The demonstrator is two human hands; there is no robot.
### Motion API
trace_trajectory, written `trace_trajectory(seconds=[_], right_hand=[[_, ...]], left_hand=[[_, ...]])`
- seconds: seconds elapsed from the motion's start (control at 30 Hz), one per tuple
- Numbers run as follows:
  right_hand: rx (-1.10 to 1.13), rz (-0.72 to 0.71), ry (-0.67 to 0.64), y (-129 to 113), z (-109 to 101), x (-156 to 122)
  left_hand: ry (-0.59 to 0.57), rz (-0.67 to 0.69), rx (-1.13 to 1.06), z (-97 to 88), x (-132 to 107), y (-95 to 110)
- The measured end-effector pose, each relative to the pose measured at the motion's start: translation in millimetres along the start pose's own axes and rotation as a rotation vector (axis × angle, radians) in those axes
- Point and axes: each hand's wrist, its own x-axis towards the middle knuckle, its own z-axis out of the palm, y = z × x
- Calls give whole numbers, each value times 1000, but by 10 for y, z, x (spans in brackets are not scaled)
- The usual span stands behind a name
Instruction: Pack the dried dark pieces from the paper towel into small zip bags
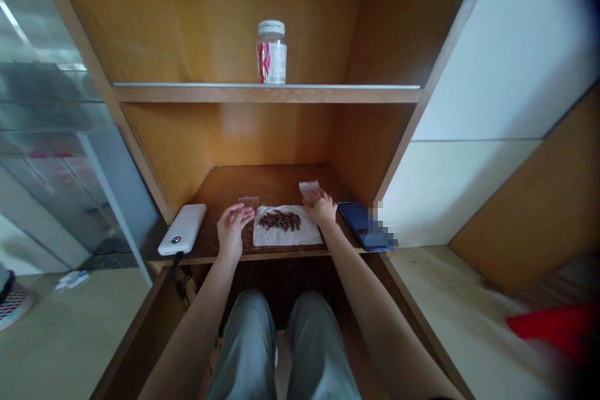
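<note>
Dark brown, shiny softgel-like capsules (280, 220) lie in a loose pile on a white paper towel (288, 237) on the wooden shelf. To the left of the towel is my left hand (232, 225), its fingers loosely bent and apart. Just behind those fingertips a small clear plastic bag (249, 201) rests on the shelf; I cannot tell whether they touch it. At the towel's right rear corner my right hand (321, 207) grips a small clear zip bag (309, 189), possibly a stack of several. Its fingertips partly cover the bag.
A white power bank (184, 228) with a black cable lies at the shelf's left end. On the right lies a dark phone (365, 226). A clear bottle with a white cap (272, 53) stands on the upper shelf (187, 95). Cabinet walls close both sides.
</note>
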Motion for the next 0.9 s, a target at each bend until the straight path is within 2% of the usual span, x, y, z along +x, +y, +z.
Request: trace_trajectory(seconds=[0.03, 0.1, 0.23, 0.3, 0.4, 0.63, 0.73, 0.9], right_hand=[[2, 0, -1, 1, 0, 0], [3, 3, -1, 4, 1, -2], [-4, 0, -2, 14, 4, -10], [-8, -9, 4, 17, 6, -11], [-11, -14, 6, 20, 13, -4], [-12, -35, 38, 20, 33, 9], [-5, -78, 94, -6, 17, -6], [10, -154, 216, -46, -26, -28]], left_hand=[[37, 41, 52, -14, 37, 3], [34, 118, 233, -51, 130, 11], [-161, 142, 599, -143, 320, -1], [-235, 100, 667, -181, 385, -23], [-281, 72, 714, -207, 433, -46], [-338, 203, 982, -211, 466, -40], [-321, 221, 1000, -225, 480, -34], [-132, 208, 740, -183, 469, 26]])
